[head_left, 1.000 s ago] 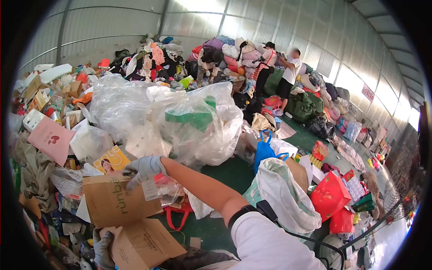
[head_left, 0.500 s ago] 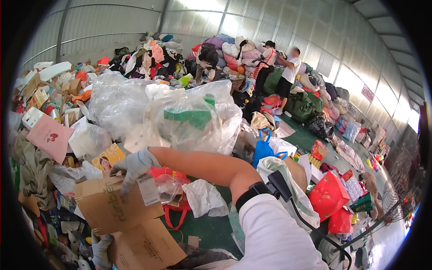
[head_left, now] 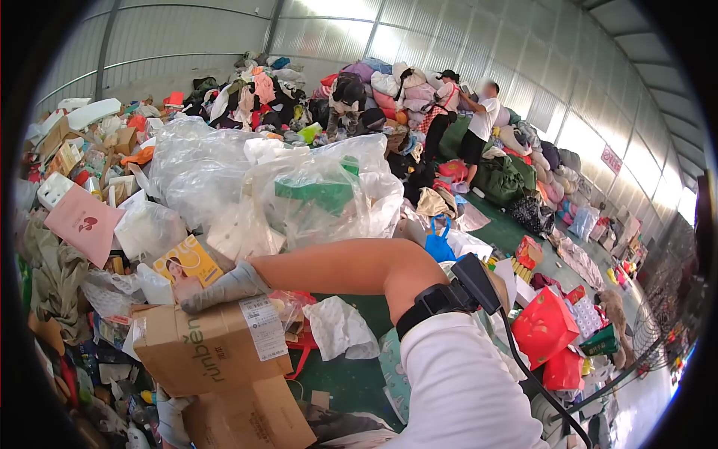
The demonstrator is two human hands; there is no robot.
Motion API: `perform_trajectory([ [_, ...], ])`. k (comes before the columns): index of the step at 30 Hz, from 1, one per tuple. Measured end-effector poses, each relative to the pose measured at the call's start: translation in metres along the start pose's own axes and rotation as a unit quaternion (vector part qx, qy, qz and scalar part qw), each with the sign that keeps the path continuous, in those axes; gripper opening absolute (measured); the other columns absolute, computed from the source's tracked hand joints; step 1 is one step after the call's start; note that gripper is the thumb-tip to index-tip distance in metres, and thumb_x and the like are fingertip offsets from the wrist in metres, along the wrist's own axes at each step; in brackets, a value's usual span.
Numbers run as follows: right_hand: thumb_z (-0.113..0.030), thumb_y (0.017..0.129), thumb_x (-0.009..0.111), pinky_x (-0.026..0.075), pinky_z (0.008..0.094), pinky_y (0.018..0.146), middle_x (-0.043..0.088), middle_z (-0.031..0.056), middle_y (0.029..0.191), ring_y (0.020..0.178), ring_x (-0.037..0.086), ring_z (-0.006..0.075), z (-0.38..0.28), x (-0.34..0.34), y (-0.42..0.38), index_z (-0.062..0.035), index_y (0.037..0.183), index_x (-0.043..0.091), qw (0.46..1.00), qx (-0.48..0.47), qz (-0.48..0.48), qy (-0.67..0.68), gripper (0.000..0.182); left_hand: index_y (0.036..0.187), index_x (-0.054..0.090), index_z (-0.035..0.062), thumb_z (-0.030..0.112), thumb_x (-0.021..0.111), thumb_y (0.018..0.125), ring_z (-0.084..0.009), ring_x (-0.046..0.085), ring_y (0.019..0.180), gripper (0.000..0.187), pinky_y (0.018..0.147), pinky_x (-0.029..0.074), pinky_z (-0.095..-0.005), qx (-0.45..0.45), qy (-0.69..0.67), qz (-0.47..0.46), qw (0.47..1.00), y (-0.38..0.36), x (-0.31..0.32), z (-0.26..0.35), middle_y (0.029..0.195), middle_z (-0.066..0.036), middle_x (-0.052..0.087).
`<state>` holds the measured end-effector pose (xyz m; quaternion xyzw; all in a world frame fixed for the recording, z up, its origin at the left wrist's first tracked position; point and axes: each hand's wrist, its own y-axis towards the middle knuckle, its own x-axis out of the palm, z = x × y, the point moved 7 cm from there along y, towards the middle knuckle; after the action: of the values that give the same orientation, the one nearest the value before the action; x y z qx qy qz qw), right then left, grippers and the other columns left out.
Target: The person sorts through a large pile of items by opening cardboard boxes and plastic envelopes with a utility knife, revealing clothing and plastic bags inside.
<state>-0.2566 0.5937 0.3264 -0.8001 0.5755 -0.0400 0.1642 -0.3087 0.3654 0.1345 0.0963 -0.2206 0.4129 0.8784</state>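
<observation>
A brown cardboard box point(head_left: 206, 355) with green lettering and a white label leans in front of me, one flap point(head_left: 250, 419) hanging down open. My right hand point(head_left: 224, 288), in a grey glove, lies along the box's top edge and grips it. My left hand point(head_left: 173, 419), also gloved, holds the box low on its left side; its fingers are mostly hidden behind the cardboard. Just beyond the right hand is a yellow printed carton point(head_left: 187, 263). A red bag point(head_left: 303, 348) and a crumpled white cloth or paper point(head_left: 340, 328) lie right of the box.
Large clear plastic bags point(head_left: 321, 194) bulge ahead. Mixed waste is heaped at left, with a pink folder-like sheet point(head_left: 84, 224). Red gift bags point(head_left: 546, 325) and a fan point(head_left: 647, 325) are at right. Several people point(head_left: 479, 131) are by stacked sacks at the back.
My right hand has shifted from the box's front face to its top edge. The box has tilted and moved slightly right, its label now facing me more. My left hand has moved little.
</observation>
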Motion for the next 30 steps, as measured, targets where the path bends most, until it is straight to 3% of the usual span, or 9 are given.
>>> perform_trajectory([
  [7,-0.022,0.082,0.063,0.050,0.0260,0.077,0.060,0.0027,0.112,0.089,0.061,0.0121,0.070,-0.041,0.032,-0.0114,0.121,0.050,0.966,-0.064,-0.084,0.237,0.042,0.118,0.047,0.0084,-0.003,0.055,0.068,-0.0187,0.058,0.092,0.053,0.073,0.051,-0.0296,-0.076,0.046,0.006,0.996,-0.001,-0.018,-0.003,0.106,-0.006,0.058],
  [9,-0.013,0.080,0.060,0.049,0.0272,0.079,0.057,0.0031,0.117,0.097,0.059,0.0134,0.089,-0.024,0.019,-0.0124,0.124,0.048,0.862,0.070,-0.337,0.371,0.045,0.119,0.046,0.0080,-0.003,0.055,0.069,-0.0196,0.058,0.094,0.052,0.074,0.050,-0.0308,-0.081,0.008,0.014,0.997,-0.001,-0.001,0.006,0.107,-0.007,0.057],
  [14,-0.022,0.086,0.053,0.048,0.0342,0.085,0.059,0.0064,0.113,0.107,0.056,0.0191,0.074,-0.002,0.012,-0.0112,0.124,0.049,0.989,0.002,-0.142,0.029,0.040,0.120,0.046,0.0070,-0.003,0.054,0.072,-0.0217,0.057,0.097,0.049,0.077,0.050,-0.0339,-0.083,-0.080,0.003,0.993,-0.011,0.038,0.026,0.110,-0.009,0.056],
  [16,-0.028,0.088,0.051,0.046,0.0375,0.088,0.059,0.0071,0.115,0.105,0.057,0.0201,0.097,0.001,0.057,-0.0101,0.120,0.053,0.928,-0.039,-0.090,0.360,0.037,0.120,0.045,0.0066,-0.002,0.054,0.073,-0.0225,0.057,0.098,0.048,0.079,0.050,-0.0352,-0.092,-0.116,-0.007,0.989,-0.017,0.051,0.029,0.112,-0.010,0.055],
  [17,-0.033,0.089,0.051,0.044,0.0395,0.090,0.058,0.0071,0.118,0.104,0.057,0.0206,0.093,0.006,0.063,-0.0083,0.116,0.055,0.862,-0.122,-0.206,0.446,0.037,0.120,0.045,0.0064,-0.002,0.054,0.074,-0.0230,0.057,0.099,0.048,0.079,0.050,-0.0358,-0.097,-0.129,-0.014,0.987,-0.019,0.056,0.031,0.112,-0.010,0.055],
  [20,-0.038,0.089,0.051,0.044,0.0392,0.090,0.058,0.0077,0.117,0.103,0.057,0.0214,0.077,0.017,0.059,-0.0080,0.116,0.056,0.756,-0.074,-0.145,0.634,0.041,0.121,0.044,0.0058,-0.002,0.054,0.076,-0.0242,0.056,0.101,0.047,0.081,0.050,-0.0376,-0.113,-0.160,-0.025,0.980,-0.025,0.065,0.030,0.114,-0.011,0.054],
  [22,-0.041,0.088,0.051,0.044,0.0391,0.090,0.059,0.0077,0.117,0.104,0.057,0.0215,0.060,0.017,0.048,-0.0089,0.116,0.056,0.787,-0.136,-0.141,0.586,0.043,0.121,0.044,0.0054,-0.002,0.054,0.077,-0.0251,0.056,0.102,0.046,0.082,0.050,-0.0388,-0.118,-0.177,-0.029,0.977,-0.025,0.065,0.028,0.115,-0.012,0.054],
  [28,-0.046,0.091,0.044,0.048,0.0372,0.083,0.063,0.0056,0.109,0.095,0.060,0.0197,0.064,0.005,0.035,-0.0111,0.112,0.058,0.824,-0.017,0.046,0.564,0.043,0.123,0.043,0.0043,-0.002,0.052,0.080,-0.0275,0.055,0.106,0.045,0.086,0.050,-0.0423,-0.119,-0.202,-0.042,0.971,-0.029,0.081,0.028,0.118,-0.014,0.053],
  [30,-0.042,0.090,0.046,0.048,0.0371,0.082,0.062,0.0065,0.109,0.094,0.060,0.0201,0.064,-0.013,0.039,-0.0089,0.111,0.058,0.915,-0.143,0.004,0.378,0.041,0.124,0.042,0.0042,-0.004,0.050,0.079,-0.0285,0.054,0.108,0.047,0.088,0.049,-0.0433,-0.094,-0.183,-0.059,0.977,-0.034,0.097,0.037,0.117,-0.014,0.053],
])
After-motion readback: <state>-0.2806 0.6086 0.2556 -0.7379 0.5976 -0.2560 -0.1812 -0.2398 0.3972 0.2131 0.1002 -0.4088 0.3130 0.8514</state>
